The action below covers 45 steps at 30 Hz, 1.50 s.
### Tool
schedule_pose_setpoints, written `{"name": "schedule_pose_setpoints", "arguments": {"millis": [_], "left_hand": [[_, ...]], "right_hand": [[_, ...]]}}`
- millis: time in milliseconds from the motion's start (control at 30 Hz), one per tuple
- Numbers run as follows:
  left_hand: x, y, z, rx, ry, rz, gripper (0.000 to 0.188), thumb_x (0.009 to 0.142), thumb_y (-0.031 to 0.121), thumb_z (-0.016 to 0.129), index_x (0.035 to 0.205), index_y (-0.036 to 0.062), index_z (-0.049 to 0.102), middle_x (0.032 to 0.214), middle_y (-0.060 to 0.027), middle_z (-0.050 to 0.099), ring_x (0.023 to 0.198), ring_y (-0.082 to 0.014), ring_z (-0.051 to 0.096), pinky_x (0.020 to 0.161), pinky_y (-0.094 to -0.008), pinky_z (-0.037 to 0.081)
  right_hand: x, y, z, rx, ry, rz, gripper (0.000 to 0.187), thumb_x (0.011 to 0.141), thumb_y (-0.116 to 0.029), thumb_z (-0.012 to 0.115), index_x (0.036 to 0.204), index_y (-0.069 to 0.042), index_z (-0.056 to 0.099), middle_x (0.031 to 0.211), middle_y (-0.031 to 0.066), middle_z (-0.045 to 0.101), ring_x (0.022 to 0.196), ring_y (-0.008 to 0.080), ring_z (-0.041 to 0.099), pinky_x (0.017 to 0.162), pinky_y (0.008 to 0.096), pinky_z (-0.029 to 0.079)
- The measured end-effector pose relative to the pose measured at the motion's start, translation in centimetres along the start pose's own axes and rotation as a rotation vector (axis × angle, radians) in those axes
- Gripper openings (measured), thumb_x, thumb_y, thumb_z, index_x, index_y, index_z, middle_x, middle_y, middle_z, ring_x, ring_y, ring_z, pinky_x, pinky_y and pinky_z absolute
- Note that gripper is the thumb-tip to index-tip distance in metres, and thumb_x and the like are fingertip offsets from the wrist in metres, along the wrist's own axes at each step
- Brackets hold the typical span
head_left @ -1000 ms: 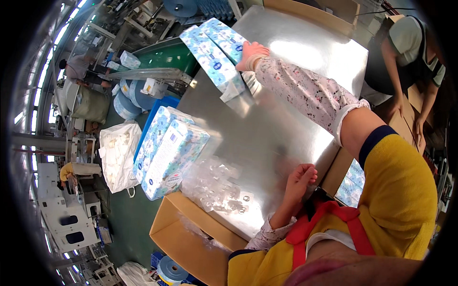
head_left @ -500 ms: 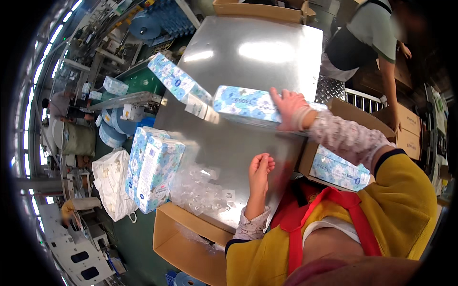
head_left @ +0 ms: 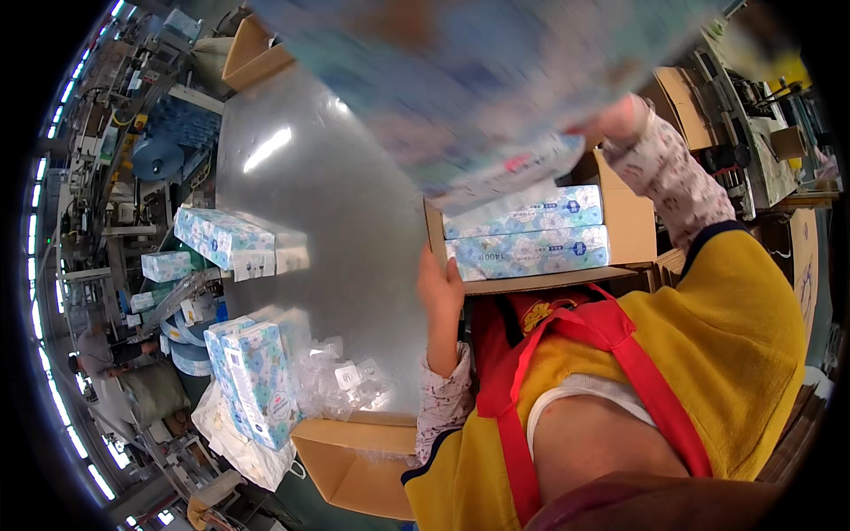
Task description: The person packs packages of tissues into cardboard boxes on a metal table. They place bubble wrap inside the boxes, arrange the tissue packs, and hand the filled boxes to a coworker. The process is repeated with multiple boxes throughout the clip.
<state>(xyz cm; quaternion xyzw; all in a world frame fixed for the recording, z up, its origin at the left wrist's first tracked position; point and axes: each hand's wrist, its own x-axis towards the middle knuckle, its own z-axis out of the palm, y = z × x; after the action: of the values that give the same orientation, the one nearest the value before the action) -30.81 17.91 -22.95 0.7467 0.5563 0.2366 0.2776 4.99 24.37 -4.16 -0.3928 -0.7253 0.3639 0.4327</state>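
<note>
Right hand [head_left: 622,119] clamps the end of a blurred floral pack [head_left: 496,97], held up over the table [head_left: 310,177] and open carton [head_left: 630,217]; fingertips hidden. Left hand [head_left: 440,288] looks clamped on carton's left wall, likely steadying it. Inside, floral packs lie parallel, presumably for snug fit; upright pair [head_left: 252,380] sits left, near clear plastic pieces [head_left: 341,376].

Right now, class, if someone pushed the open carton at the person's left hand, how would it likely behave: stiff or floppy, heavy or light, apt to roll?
The carton probably feels fairly stiff, as its cardboard walls stand up. It is likely heavier than an empty one, with two flower-patterned packs showing inside. Its flat sides make rolling unlikely.
</note>
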Motion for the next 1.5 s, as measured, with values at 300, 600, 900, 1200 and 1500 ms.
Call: {"name": "schedule_pose_setpoints", "arguments": {"millis": [300,600,900,1200,1500], "left_hand": [[2.5,5.6,-1.9,0.16,-0.196,-0.046,0.021,0.089,0.013,0.05,0.105,0.0001,0.053,0.089,-0.0245,0.061,0.082,-0.044,0.058,0.069,-0.0455,0.047],[2.6,1.8,-2.6,-0.446,-0.225,-0.047,0.056,0.083,0.013,0.063,0.131,-0.0069,0.042,0.112,-0.0183,0.061,0.099,-0.0248,0.061,0.079,-0.0332,0.05],[5.0,9.9,-2.8,0.011,-1.223,0.598,0.083,0.072,0.032,0.075,0.137,-0.0036,0.037,0.142,-0.0285,0.033,0.131,-0.0387,0.035,0.103,-0.0426,0.036],[12.2,4.8,7.9,0.423,-0.59,0.485,0.095,0.07,0.042,0.075,0.145,0.0102,0.025,0.149,-0.0214,0.021,0.139,-0.0424,0.011,0.11,-0.0512,0.02],[11.1,-0.7,10.6,-0.426,-0.375,0.126,0.067,0.094,0.023,0.051,0.146,0.0005,0.015,0.149,-0.0211,0.024,0.134,-0.0293,0.032,0.108,-0.0348,0.026]], "right_hand": [[-8.7,20.7,12.6,-1.308,-0.158,1.013,0.053,0.068,-0.027,0.066,0.113,-0.004,0.051,0.11,0.0156,0.056,0.106,0.028,0.053,0.09,0.0385,0.039],[-25.5,10.5,-1.5,-1.51,0.528,1.086,0.047,0.07,-0.033,0.07,0.107,-0.006,0.058,0.107,0.0129,0.058,0.104,0.0307,0.054,0.09,0.0428,0.042],[-17.6,7.7,5.4,-0.527,0.295,0.99,0.051,0.088,-0.043,0.054,0.114,0.0,0.06,0.107,0.0206,0.064,0.104,0.0315,0.06,0.091,0.0377,0.046],[-7.2,7.6,-0.2,-0.555,0.552,0.665,0.041,0.086,-0.043,0.055,0.103,-0.007,0.064,0.096,0.0162,0.066,0.092,0.0324,0.062,0.081,0.0393,0.049],[-25.6,12.9,12.1,-1.152,0.325,0.641,0.064,0.082,-0.043,0.052,0.129,0.001,0.042,0.131,0.0228,0.044,0.124,0.038,0.04,0.105,0.0527,0.026]]}}
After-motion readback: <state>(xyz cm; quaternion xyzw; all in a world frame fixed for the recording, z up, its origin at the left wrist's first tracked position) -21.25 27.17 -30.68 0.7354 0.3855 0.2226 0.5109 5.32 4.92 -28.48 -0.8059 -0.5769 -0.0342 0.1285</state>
